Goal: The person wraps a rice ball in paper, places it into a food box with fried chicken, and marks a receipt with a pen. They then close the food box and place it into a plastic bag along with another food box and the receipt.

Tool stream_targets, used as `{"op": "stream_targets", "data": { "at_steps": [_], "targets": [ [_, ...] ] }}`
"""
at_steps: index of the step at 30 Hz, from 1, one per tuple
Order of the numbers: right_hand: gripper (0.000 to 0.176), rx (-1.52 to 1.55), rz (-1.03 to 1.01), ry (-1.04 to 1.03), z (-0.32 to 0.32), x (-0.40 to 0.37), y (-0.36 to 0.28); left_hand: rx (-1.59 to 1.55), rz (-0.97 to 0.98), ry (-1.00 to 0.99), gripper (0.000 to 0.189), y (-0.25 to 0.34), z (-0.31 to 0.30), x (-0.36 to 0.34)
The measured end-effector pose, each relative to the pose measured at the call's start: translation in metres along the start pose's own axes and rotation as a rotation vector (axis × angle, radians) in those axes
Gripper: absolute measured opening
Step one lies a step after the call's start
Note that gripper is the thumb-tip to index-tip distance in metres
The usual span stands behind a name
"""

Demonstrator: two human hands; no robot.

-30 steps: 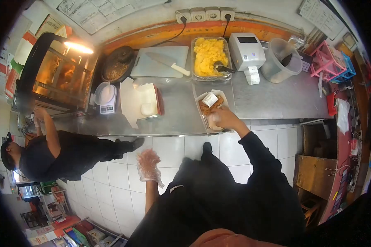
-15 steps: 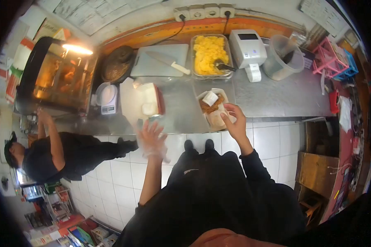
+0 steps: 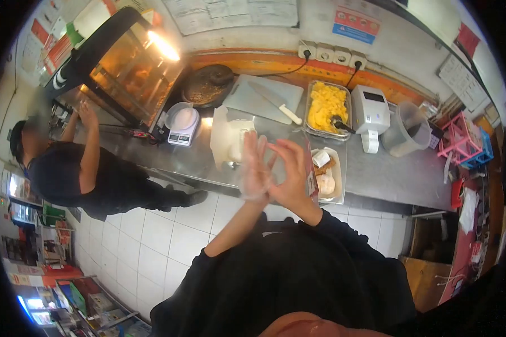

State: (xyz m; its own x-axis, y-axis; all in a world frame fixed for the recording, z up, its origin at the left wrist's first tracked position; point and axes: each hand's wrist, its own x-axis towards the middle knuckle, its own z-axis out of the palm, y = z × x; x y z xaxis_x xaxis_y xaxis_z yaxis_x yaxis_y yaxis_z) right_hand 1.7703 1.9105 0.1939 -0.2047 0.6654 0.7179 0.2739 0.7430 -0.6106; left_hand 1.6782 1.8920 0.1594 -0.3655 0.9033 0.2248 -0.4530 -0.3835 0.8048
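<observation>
My left hand (image 3: 256,168) wears a loose, clear plastic glove and is raised above the counter's front edge, fingers stretched upward. Against its thumb side is my bare right hand (image 3: 295,182), with curled fingers and thumb that appear to grip the glove. Behind the left hand lies an open paper box (image 3: 220,140), partly hidden, with white contents. To the right of my right hand stands another open box (image 3: 338,188), holding a brown fried piece (image 3: 324,167), a white wrapped packet (image 3: 320,158) and a pale rounded item (image 3: 325,184). Its red panel (image 3: 312,174) stands upright beside my fingers.
Along the counter are a kitchen scale (image 3: 183,132), stone mortar (image 3: 207,87), cutting board (image 3: 253,106) with a knife (image 3: 281,106), tray of yellow food (image 3: 326,106), label printer (image 3: 371,106) and clear tub (image 3: 407,132). A co-worker (image 3: 67,163) reaches toward the lit display warmer (image 3: 135,73).
My hands have come together, the right moving left to meet the gloved left. The view has turned, and the right box's red panel now stands up. The co-worker's hands have risen.
</observation>
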Motion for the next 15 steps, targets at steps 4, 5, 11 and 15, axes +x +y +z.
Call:
{"op": "stream_targets", "data": {
  "at_steps": [4, 5, 11, 15],
  "targets": [
    [0.046, 0.028, 0.058, 0.262, -0.007, 0.021, 0.011, 0.5, -0.121, -0.32, 0.074, -0.042, -0.019, -0.052],
    [0.038, 0.106, 0.114, 0.382, -0.013, 0.027, 0.016, 0.675, -0.044, -0.473, 0.075, -0.029, -0.011, -0.057],
    [0.028, 0.142, 0.186, 0.673, -0.061, 0.057, 0.046, 0.566, -0.089, -0.693, 0.05, -0.018, 0.008, -0.049],
    [0.032, 0.052, 0.16, 0.673, -0.054, 0.038, 0.053, 0.254, -0.333, -0.484, 0.029, -0.029, 0.015, -0.035]
  ]
}}
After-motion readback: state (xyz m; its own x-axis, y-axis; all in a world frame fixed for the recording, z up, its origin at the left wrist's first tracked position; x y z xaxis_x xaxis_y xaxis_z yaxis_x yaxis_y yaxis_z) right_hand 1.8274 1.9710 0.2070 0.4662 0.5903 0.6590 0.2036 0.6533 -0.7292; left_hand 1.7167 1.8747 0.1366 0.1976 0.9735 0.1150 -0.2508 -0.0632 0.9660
